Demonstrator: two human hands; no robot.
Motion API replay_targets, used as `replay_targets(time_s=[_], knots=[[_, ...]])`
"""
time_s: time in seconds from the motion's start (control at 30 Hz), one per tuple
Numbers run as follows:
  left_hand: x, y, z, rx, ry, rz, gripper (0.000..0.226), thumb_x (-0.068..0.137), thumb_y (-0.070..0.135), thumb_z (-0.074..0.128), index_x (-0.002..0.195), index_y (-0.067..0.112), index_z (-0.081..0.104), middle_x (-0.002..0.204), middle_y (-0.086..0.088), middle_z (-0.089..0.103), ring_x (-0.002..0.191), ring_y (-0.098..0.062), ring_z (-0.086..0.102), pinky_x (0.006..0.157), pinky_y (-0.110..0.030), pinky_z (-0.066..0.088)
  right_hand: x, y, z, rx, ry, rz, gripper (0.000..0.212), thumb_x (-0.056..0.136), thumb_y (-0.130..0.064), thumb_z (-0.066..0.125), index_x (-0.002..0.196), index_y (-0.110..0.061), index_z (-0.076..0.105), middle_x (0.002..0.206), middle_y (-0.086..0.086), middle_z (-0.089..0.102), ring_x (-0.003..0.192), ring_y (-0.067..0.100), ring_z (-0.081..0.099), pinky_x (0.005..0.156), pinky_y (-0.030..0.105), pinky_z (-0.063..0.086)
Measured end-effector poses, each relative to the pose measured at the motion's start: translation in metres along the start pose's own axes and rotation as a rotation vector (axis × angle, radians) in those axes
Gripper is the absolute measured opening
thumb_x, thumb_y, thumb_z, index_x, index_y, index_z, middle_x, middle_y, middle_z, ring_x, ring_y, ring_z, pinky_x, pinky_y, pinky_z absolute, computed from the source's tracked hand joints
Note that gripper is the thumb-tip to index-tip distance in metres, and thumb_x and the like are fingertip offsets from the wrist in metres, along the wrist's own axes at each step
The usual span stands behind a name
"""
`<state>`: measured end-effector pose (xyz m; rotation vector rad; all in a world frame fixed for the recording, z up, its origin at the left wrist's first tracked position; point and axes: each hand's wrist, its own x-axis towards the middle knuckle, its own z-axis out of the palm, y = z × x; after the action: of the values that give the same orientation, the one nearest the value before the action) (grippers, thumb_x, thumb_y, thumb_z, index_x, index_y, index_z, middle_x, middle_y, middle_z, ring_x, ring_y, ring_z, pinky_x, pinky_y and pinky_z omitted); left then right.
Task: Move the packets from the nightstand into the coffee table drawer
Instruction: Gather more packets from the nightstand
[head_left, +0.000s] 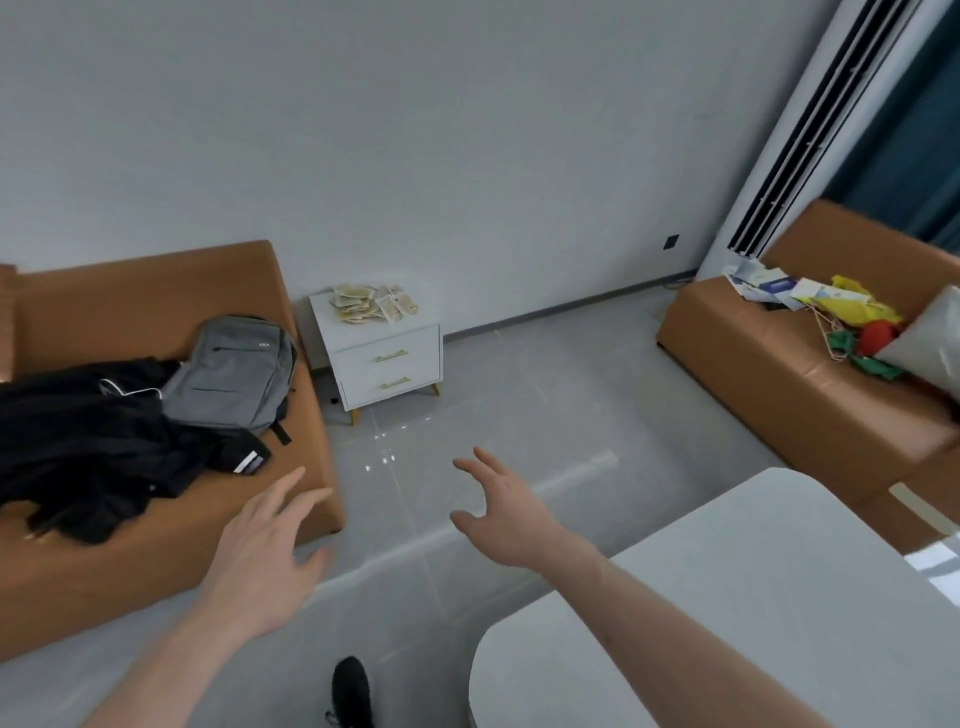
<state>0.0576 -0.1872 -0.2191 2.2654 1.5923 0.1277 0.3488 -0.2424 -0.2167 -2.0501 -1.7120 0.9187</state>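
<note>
A black shoe (352, 691) is seen at the bottom edge on the grey floor (519, 405), and the rounded white top of the table (727, 597) fills the lower right; its drawer is not shown. Both forearms are extended forward over the floor. The left hand (265, 556) is held in front of the near sofa (156, 566), fingers straight and slightly spread, with nothing held. The right hand (506, 512) is raised beside it, fingers spread and loosely bent, thumb apart, also with nothing held. On the near sofa a heap of black clothes (88, 447) and a grey backpack (234, 374) are noted. Beyond, against the wall, the white nightstand (384, 358) is placed just beside the sofa's end, both its drawers closed. The packets (371, 304) are heaped loosely on its top, towards the back, well apart from both hands. A second sofa (789, 374) at the far right is strewn with papers and coloured cloth. The step in hand is judged to be the approach to the nightstand; no packet is seen off it, so the task is judged to be at or near its start. The next move calls for the gap to be closed, the heap to be reached from the front, and packets to be gathered in one or both hands; since they lie loose and overlapping, some slipping from a large handful is to be expected.
</note>
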Motion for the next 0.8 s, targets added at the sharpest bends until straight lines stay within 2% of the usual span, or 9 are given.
replay_targets(time_s=[0.23,0.37,0.53,0.67,0.8], knots=[[0.123,-0.066,-0.033,-0.002,-0.018,0.006,0.059,0.091,0.044,0.069,0.146,0.039,0.048,0.167,0.01,0.022,0.15,-0.021,0.029,0.121,-0.044,0.031,0.117,-0.03,-0.009,0.018,-0.002,0.065,0.07,0.096,-0.035,0.063,0.159,-0.03,0.032,0.172,-0.002,0.014,0.156,0.021,0.021,0.125,0.034,0.025],[0.202,-0.092,-0.054,0.003,-0.048,0.055,0.058,0.092,0.046,0.065,0.147,0.041,0.046,0.168,0.011,0.02,0.149,-0.02,0.03,0.121,-0.044,0.031,0.175,-0.043,-0.018,0.038,0.048,0.098,0.069,0.096,-0.036,0.063,0.158,-0.032,0.033,0.172,-0.005,0.014,0.156,0.02,0.021,0.124,0.035,0.027],[0.29,-0.088,-0.073,0.001,-0.075,0.109,0.059,0.096,0.043,0.061,0.151,0.041,0.039,0.169,0.01,0.015,0.154,-0.02,0.021,0.123,-0.043,0.024,0.235,-0.045,-0.035,0.069,0.073,0.137,0.068,0.097,-0.036,0.063,0.158,-0.035,0.033,0.171,-0.008,0.013,0.155,0.015,0.021,0.122,0.032,0.028],[0.364,-0.083,-0.074,0.016,-0.116,0.146,0.059,0.096,0.041,0.06,0.152,0.039,0.039,0.169,0.009,0.014,0.153,-0.019,0.02,0.123,-0.038,0.022,0.295,-0.035,-0.052,0.067,0.074,0.177,0.067,0.097,-0.036,0.063,0.158,-0.035,0.033,0.171,-0.01,0.012,0.155,0.015,0.022,0.122,0.033,0.03],[0.442,-0.083,-0.072,0.006,-0.13,0.132,0.06,0.096,0.042,0.059,0.152,0.04,0.037,0.169,0.009,0.011,0.154,-0.02,0.02,0.123,-0.039,0.022,0.369,-0.025,-0.076,0.067,0.06,0.18,0.068,0.097,-0.036,0.063,0.158,-0.033,0.032,0.171,-0.008,0.012,0.155,0.017,0.024,0.122,0.034,0.03]])
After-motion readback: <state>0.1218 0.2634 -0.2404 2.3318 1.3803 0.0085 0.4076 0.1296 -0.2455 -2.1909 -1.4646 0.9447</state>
